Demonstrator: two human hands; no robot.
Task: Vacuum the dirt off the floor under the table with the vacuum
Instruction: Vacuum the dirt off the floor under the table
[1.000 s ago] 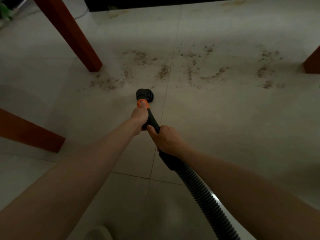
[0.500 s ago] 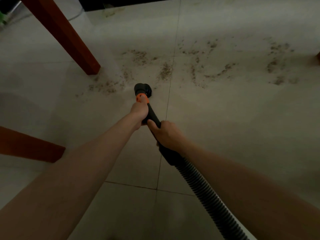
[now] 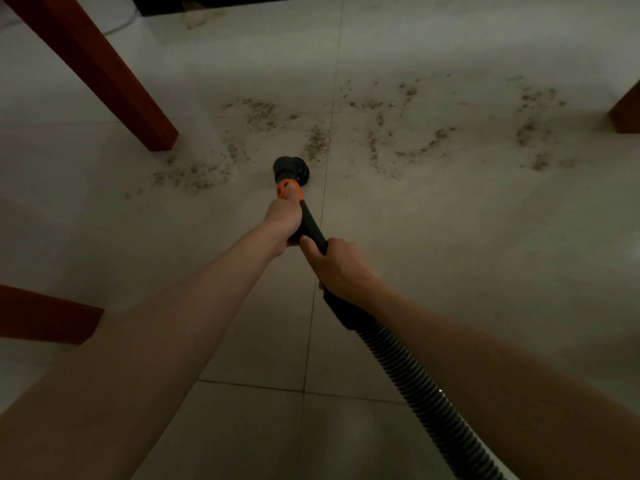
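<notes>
Black vacuum wand (image 3: 309,226) is in both my hands: left hand (image 3: 284,219) wrapped round it up by the orange collar (image 3: 284,189), right hand (image 3: 337,264) gripping lower, where the ribbed hose (image 3: 415,379) starts. Nozzle (image 3: 291,169) sits on the tile floor (image 3: 450,271), right at the near edge of the dirt (image 3: 317,143) scattered between the bench legs (image 3: 104,74).

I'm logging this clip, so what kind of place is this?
Most likely a home dining area, seen from under a table: pale floor tiles, reddish wooden table legs, and scattered dirt ahead of the vacuum nozzle.
</notes>
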